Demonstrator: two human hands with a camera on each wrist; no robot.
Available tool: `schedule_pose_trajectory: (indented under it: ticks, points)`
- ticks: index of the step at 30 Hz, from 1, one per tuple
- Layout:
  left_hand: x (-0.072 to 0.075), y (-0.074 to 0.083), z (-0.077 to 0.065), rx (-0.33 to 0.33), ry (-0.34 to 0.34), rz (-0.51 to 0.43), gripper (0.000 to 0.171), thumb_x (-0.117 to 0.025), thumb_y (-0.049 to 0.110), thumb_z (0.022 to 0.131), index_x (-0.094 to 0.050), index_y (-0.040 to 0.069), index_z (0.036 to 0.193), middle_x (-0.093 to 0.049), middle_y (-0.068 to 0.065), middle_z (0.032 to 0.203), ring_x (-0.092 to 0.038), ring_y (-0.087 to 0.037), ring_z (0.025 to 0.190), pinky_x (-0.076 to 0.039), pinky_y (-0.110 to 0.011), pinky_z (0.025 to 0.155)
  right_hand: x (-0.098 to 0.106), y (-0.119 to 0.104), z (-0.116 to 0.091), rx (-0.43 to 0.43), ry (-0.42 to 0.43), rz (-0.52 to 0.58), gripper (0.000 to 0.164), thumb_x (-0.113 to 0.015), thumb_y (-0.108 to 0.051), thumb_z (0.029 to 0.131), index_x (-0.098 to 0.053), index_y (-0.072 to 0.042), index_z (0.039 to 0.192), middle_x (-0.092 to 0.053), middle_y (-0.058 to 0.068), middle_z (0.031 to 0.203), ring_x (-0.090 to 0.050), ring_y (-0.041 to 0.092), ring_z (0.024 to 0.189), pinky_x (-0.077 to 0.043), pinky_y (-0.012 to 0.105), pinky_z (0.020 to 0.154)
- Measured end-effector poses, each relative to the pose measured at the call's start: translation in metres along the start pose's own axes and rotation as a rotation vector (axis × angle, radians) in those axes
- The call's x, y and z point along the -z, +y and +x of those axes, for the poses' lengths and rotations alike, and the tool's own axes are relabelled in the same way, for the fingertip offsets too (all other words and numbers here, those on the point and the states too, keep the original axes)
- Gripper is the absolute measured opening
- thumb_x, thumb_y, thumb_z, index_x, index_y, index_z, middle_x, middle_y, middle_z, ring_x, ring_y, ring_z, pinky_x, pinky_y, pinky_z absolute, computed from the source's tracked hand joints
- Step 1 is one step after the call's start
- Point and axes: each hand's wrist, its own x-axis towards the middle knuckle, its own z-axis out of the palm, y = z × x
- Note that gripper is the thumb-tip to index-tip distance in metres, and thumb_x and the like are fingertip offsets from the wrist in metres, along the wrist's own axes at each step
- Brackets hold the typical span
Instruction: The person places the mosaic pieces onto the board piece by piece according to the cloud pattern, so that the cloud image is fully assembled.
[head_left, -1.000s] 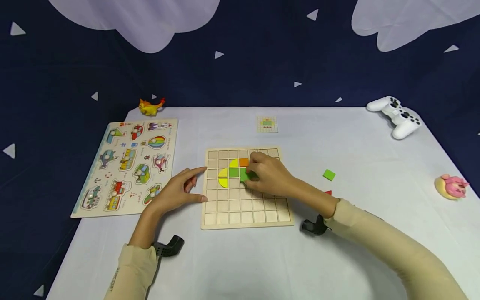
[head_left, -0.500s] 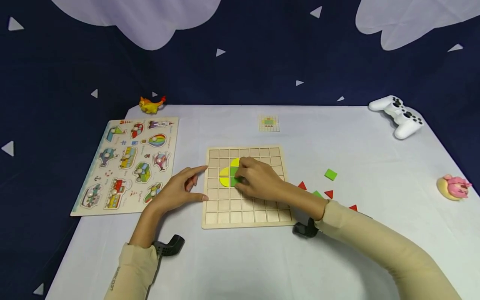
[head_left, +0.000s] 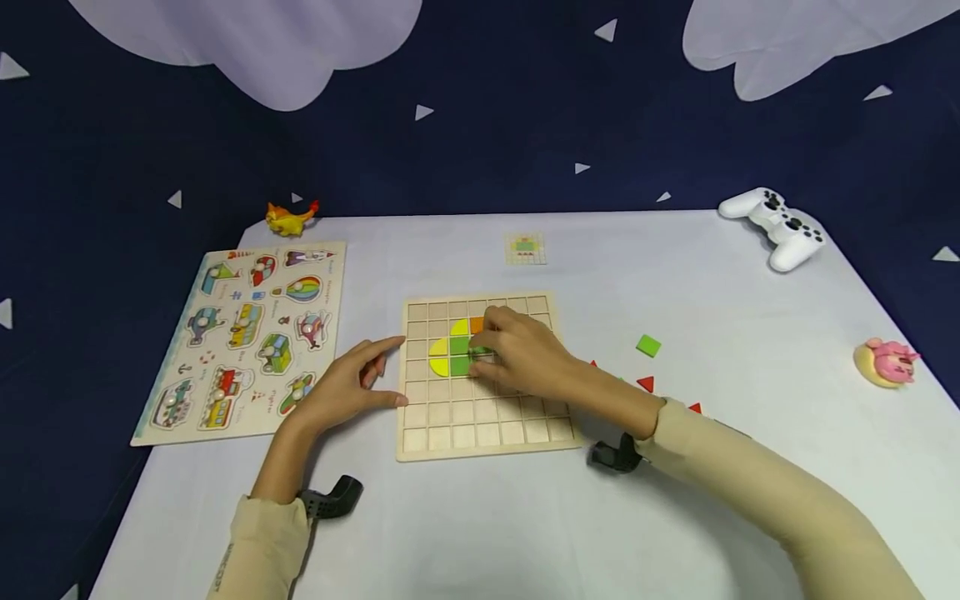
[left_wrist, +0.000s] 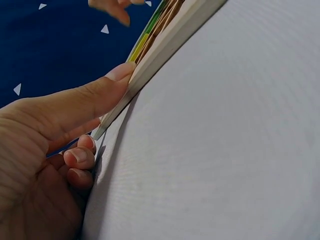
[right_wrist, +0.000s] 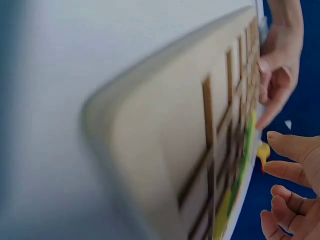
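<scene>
A wooden grid board lies mid-table. Yellow quarter-round tiles, two fully visible green square tiles and an orange tile sit in its cells. My right hand hovers close over the board, overlapping the orange tile and some green beside it. In the right wrist view its thumb and forefinger stand apart with nothing between them. My left hand touches the board's left edge with thumb and forefinger extended. The left wrist view shows that thumb against the edge, other fingers loosely curled below.
Right of the board lie a loose green square and several red triangles, partly behind the right forearm. A small pattern card is behind the board. A picture puzzle, toy dragon, white game controller and pink toy surround it.
A green tile from my right fingers now sits below the first green one. That hand moved left, then drew back slightly right, baring the orange tile. My left hand stays at the edge.
</scene>
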Motion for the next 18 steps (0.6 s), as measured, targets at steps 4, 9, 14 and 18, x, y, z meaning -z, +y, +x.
schedule_pose_trajectory:
  ticks: [4,9,14,18]
  points:
    - [0.0,-0.002,-0.001,0.002,0.001,-0.016,0.083,-0.088,0.026,0.075,-0.048,0.01,0.147,-0.044,-0.006,0.089,-0.039,-0.016,0.075,-0.034,-0.032,0.072,0.015,0.016,-0.015,-0.046,0.043,0.029,0.026,-0.079,-0.025,0.086,-0.077,-0.005,0.103,-0.056,0.004,0.091,-0.049,0.016,0.079,-0.047,0.029,0.066]
    - [0.001,-0.004,-0.001,-0.003,0.002,-0.031,0.083,-0.088,0.024,0.075,-0.048,0.009,0.147,-0.044,-0.007,0.09,-0.039,-0.016,0.076,-0.034,-0.03,0.072,0.033,0.046,-0.042,-0.159,0.041,0.019,0.029,-0.079,-0.022,0.085,-0.076,-0.003,0.106,-0.058,0.008,0.094,-0.05,0.017,0.081,-0.048,0.032,0.066]
    - [0.001,-0.003,0.001,-0.006,0.011,-0.029,0.082,-0.088,0.023,0.075,-0.049,0.008,0.146,-0.044,-0.006,0.089,-0.039,-0.016,0.076,-0.034,-0.029,0.071,0.046,0.076,-0.076,-0.297,0.034,-0.014,0.033,-0.078,-0.022,0.085,-0.074,-0.001,0.11,-0.058,0.01,0.098,-0.053,0.02,0.083,-0.048,0.036,0.066]
    - [0.0,-0.001,0.0,-0.01,0.007,-0.019,0.082,-0.088,0.022,0.075,-0.049,0.008,0.145,-0.044,-0.004,0.089,-0.039,-0.015,0.075,-0.035,-0.029,0.071,0.052,0.092,-0.105,-0.398,0.045,-0.035,0.034,-0.079,-0.02,0.084,-0.074,0.0,0.111,-0.057,0.01,0.097,-0.052,0.021,0.081,-0.045,0.036,0.066]
